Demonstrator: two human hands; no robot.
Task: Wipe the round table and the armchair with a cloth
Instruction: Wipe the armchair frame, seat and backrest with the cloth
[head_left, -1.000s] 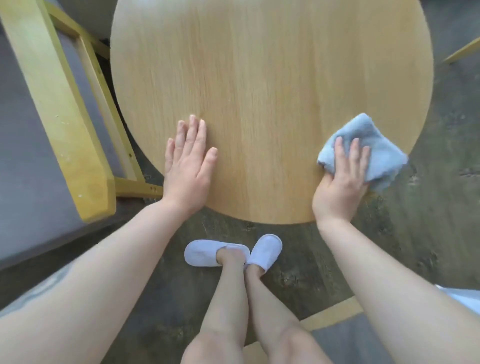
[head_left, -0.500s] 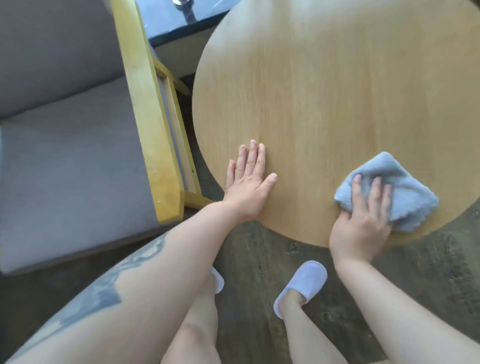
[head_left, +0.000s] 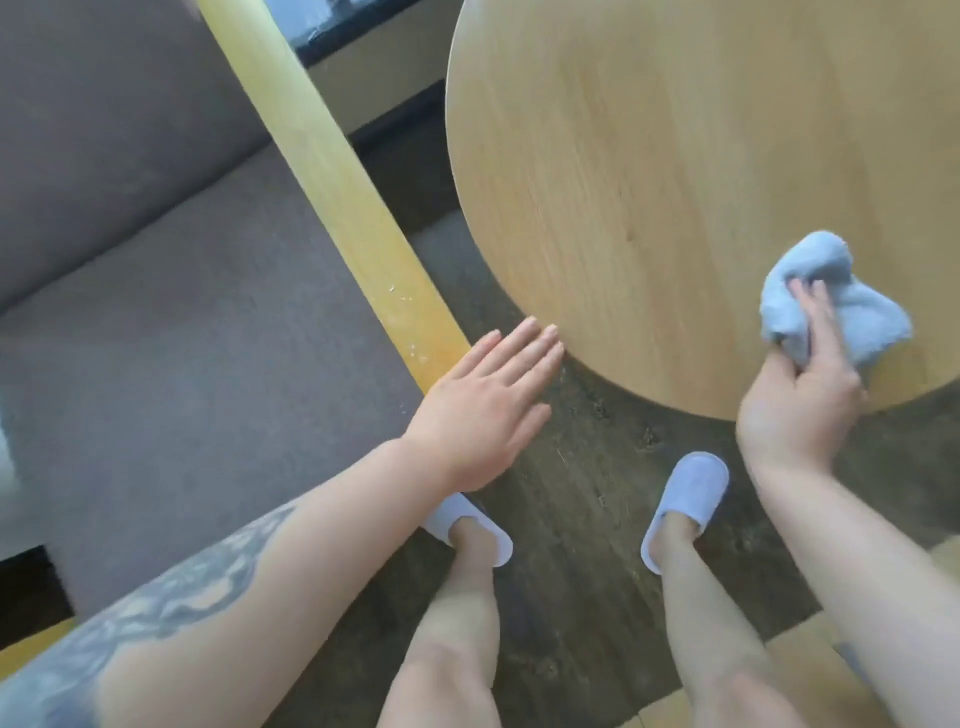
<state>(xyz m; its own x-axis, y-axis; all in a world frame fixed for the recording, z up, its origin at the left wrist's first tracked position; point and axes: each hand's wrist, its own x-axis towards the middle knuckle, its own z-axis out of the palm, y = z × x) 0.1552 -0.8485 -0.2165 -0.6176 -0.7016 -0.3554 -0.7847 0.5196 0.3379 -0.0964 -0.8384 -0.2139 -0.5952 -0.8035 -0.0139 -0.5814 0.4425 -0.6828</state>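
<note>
The round wooden table (head_left: 649, 182) fills the upper right. A light blue cloth (head_left: 852, 306) lies bunched at the table's near right edge, and my right hand (head_left: 800, 395) grips it, fingers curled into the folds. My left hand (head_left: 488, 410) is flat with straight fingers, off the tabletop; its fingertips reach the table's near left rim, above the floor between table and armchair. The armchair has a grey seat cushion (head_left: 182, 364) and a yellow wooden armrest (head_left: 332, 182) running diagonally at the left.
My two legs in white slippers (head_left: 685, 504) stand on the dark floor (head_left: 582, 493) below the table. A dark ledge (head_left: 353, 26) sits at the top behind the armrest. Another pale wooden edge (head_left: 810, 649) shows at the bottom right.
My view has swung left toward the armchair. My left hand slid off the tabletop to its rim. My right hand changed from pressing the flat cloth to gathering it up in a grip.
</note>
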